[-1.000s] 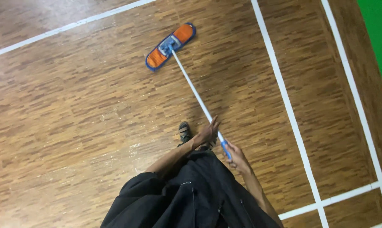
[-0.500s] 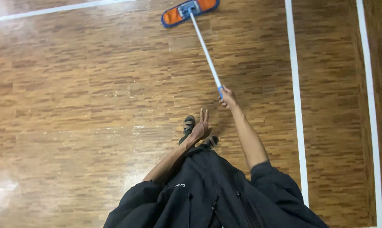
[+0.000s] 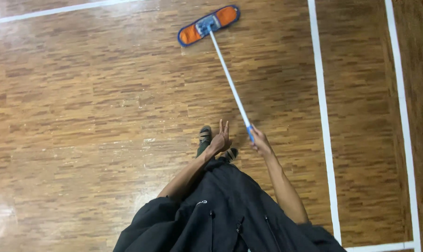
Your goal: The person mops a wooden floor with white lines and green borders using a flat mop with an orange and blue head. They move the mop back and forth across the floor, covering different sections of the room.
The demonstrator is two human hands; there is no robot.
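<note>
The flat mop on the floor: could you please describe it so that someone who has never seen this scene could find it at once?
Start from the wooden floor with its white lines. From the right hand a long white handle runs up to the mop head. It is the only orange, blue-edged pad on the brown boards.

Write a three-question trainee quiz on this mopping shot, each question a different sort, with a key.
1. True or false: both hands grip the mop handle.
2. Which hand holds the blue end of the handle? A) left hand B) right hand C) neither
3. Fill in: the mop head is orange with a ___ border.

Key:
1. False. Only the right hand grips it; the left hand is free, fingers spread above the sandalled feet.
2. B.
3. Blue. It lies flat on the wooden floor, left of the white lines.
</note>
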